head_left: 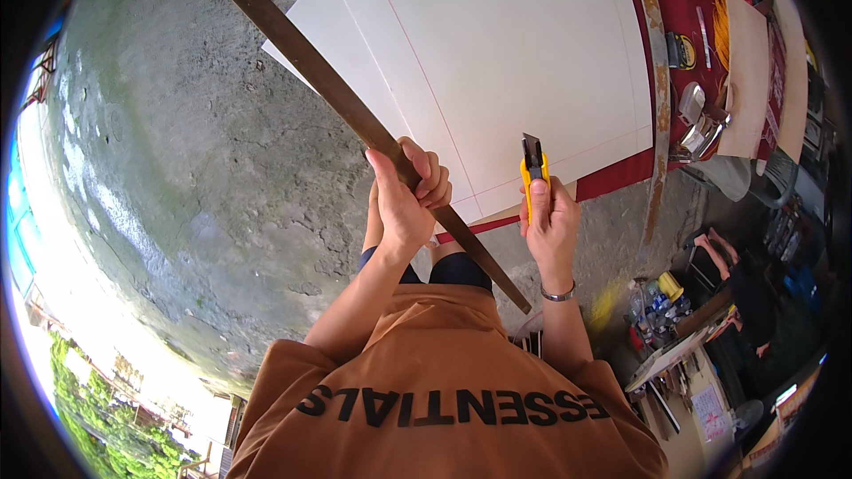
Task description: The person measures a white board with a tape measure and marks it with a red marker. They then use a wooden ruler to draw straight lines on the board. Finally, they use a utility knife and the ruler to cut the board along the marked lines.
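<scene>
My left hand (412, 192) is closed around a long, flat brown straightedge (328, 80). The bar runs slantwise from the top left to its lower end near my right wrist, crossing over the left part of a large white sheet (524, 44). Thin red lines are drawn along the sheet's left and near sides. In my right hand (551, 229) is a yellow and black utility knife (533, 168), its blade pointing away from me above the sheet's near part. I cannot tell whether the blade end touches the sheet.
A red-covered table (621, 175) lies under the sheet. On its right are a worn metal strip (658, 62), a tape measure (682, 51), orange cord (724, 22) and wooden boards (747, 106). Rough concrete floor (222, 151) spreads left. Another person (754, 284) is at the lower right.
</scene>
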A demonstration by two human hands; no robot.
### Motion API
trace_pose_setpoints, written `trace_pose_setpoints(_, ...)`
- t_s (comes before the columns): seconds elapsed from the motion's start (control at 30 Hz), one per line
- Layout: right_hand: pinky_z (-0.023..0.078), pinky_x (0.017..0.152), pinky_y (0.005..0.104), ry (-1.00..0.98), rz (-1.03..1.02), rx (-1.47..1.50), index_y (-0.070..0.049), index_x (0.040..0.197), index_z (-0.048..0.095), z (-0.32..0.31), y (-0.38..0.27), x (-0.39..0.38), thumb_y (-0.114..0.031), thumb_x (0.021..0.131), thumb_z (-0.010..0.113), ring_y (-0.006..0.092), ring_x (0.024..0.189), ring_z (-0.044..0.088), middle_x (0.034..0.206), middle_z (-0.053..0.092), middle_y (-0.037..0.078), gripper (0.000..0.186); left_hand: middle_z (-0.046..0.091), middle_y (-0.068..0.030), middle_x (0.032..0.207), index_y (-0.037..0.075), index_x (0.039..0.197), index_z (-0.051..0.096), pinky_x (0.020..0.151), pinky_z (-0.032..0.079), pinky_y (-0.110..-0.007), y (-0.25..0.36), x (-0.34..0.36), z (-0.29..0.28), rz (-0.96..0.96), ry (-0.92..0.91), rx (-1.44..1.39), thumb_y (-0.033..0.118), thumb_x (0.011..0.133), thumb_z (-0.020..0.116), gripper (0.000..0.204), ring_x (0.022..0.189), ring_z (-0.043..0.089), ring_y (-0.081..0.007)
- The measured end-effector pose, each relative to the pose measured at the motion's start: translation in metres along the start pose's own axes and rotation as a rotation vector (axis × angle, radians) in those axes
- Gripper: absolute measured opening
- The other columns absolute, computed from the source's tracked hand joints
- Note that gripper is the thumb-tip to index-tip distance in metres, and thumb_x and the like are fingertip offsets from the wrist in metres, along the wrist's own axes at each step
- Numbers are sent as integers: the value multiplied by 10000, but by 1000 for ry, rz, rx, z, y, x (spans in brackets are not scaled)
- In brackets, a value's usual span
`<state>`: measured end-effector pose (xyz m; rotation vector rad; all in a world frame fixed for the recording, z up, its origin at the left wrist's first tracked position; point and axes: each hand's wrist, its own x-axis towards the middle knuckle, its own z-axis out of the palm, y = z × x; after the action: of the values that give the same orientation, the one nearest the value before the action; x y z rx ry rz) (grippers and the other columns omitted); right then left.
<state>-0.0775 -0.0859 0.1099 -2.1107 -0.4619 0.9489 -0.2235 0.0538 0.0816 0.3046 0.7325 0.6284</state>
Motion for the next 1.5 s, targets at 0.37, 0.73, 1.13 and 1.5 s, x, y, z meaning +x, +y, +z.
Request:
trace_pose_setpoints(0.37,340,432,218,41,-19,75,-39,970,582,16,-10,-18,-408,1037,571,43,471,450,593,498,-30,375,296,19,578,103,818,432,485,219,-264,25,15,-4,-72,-108,21,748,980,272,684,507,223,-92)
trace_pose_setpoints(0.73,347,466,215,90,59,241,-35,945,580,26,-6,-26,-341,1023,619,38,503,443,607,506,-31,318,296,27,581,112,820,433,477,214,-256,21,14,-10,-129,-110,84,758,977,260,687,498,221,-86)
trace_pose_setpoints(1.13,475,615,356,-47,-239,-370,-51,982,637,16,77,-127,-259,768,869,245,654,573,809,593,89,378,308,21,600,112,845,456,465,246,-259,-10,17,4,-89,-54,151,743,977,294,666,485,255,-84)
trace_pose_setpoints(1.5,427,601,452,227,-452,-405,-58,841,554,47,126,-103,-78,713,768,341,669,539,736,534,118,250,466,-235,1403,0,1501,333,1021,467,-462,50,56,-6,693,38,1557,449,929,716,822,1267,522,-321)
